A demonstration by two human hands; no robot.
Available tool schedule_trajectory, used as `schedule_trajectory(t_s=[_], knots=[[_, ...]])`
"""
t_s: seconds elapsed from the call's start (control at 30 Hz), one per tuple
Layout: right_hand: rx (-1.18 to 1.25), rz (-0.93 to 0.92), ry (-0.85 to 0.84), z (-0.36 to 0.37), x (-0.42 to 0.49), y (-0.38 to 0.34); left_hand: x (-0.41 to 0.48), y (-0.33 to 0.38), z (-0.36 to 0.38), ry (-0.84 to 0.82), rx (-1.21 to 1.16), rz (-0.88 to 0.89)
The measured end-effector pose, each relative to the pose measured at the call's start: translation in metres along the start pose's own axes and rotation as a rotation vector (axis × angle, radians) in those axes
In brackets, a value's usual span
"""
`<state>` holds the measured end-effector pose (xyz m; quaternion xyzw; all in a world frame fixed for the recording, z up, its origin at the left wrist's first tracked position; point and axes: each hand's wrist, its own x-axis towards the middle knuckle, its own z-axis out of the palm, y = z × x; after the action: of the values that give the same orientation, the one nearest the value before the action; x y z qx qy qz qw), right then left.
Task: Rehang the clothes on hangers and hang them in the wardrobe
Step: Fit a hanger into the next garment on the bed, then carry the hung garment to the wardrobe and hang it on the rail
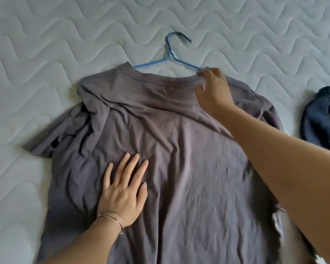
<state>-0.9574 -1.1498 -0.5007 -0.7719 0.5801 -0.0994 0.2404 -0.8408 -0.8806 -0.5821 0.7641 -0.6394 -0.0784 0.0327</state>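
Grey tee flat on quilted mattress, wrinkled soft knit. Left hand splayed flat on its chest. Right hand at the collar, fingers pinched on blue hanger arm (thin plastic, left arm tucked inside neck). Navy garment at right.

A home bedroom: a quilted white mattress with clothes and a hanger on it.

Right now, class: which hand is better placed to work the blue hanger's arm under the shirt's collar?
The right hand: its fingertips meet the blue hanger at the grey shirt collar. The left hand lies flat mid-shirt.
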Motion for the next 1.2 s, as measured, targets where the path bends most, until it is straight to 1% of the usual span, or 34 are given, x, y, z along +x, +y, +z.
schedule_trajectory(t_s=[0.07, 0.17, 0.2, 0.27, 0.33, 0.47, 0.53, 0.6, 0.63, 0.7, 0.73, 0.77, 0.8, 0.83, 0.87, 0.9, 1.0, 1.03, 1.1, 1.2], knots=[[-0.046, 0.018, -0.018, 0.006, 0.034, -0.012, 0.001, -0.001, 0.0, -0.009, 0.007, 0.008], [-0.163, 0.077, -0.135, 0.018, 0.062, -0.02, 0.0, -0.001, 0.0, -0.014, 0.023, 0.021], [-0.18, 0.089, -0.146, 0.019, 0.065, -0.021, 0.0, -0.001, 0.0, -0.016, 0.027, 0.027], [-0.181, 0.082, -0.105, 0.016, 0.064, -0.018, -0.001, -0.002, 0.001, -0.005, 0.049, 0.034], [-0.132, 0.046, -0.072, 0.009, 0.054, -0.013, 0.0, 0.0, 0.0, 0.004, 0.034, 0.027], [0.1, -0.002, -0.056, -0.022, 0.008, -0.008, 0.0, 0.003, -0.002, 0.016, 0.018, 0.014], [0.197, -0.01, -0.037, -0.037, -0.027, -0.011, 0.005, 0.001, -0.001, -0.025, 0.02, -0.012], [0.198, -0.05, -0.067, -0.053, -0.085, -0.011, 0.003, 0.006, -0.014, -0.071, 0.004, -0.029], [0.19, -0.066, -0.108, -0.06, -0.115, -0.013, 0.002, 0.009, -0.025, -0.132, -0.03, -0.037], [0.226, -0.071, -0.202, -0.073, -0.166, -0.019, 0.006, 0.013, -0.052, -0.251, -0.084, -0.016], [0.264, -0.059, -0.228, -0.08, -0.187, -0.023, 0.004, 0.018, -0.074, -0.301, -0.173, 0.0], [0.31, -0.033, -0.229, -0.088, -0.206, -0.029, -0.002, 0.026, -0.099, -0.28, -0.319, 0.015], [0.357, -0.002, -0.209, -0.099, -0.223, -0.038, -0.012, 0.037, -0.126, -0.152, -0.482, 0.031], [0.4, 0.024, -0.186, -0.11, -0.241, -0.048, -0.028, 0.049, -0.157, 0.015, -0.637, -0.004], [0.431, 0.035, -0.174, -0.123, -0.259, -0.06, -0.047, 0.061, -0.19, 0.144, -0.779, -0.047], [0.451, 0.026, -0.178, -0.135, -0.278, -0.074, -0.065, 0.073, -0.219, 0.197, -0.916, -0.083], [0.496, -0.07, -0.253, -0.177, -0.331, -0.122, -0.112, 0.104, -0.294, 0.081, -1.169, -0.136], [0.488, -0.106, -0.271, -0.193, -0.347, -0.14, -0.124, 0.111, -0.319, 0.072, -1.238, -0.164], [0.422, -0.187, -0.291, -0.229, -0.376, -0.176, -0.147, 0.116, -0.371, 0.117, -1.239, -0.198], [0.352, -0.325, -0.305, -0.284, -0.419, -0.224, -0.187, 0.111, -0.451, 0.19, -1.107, -0.209]])
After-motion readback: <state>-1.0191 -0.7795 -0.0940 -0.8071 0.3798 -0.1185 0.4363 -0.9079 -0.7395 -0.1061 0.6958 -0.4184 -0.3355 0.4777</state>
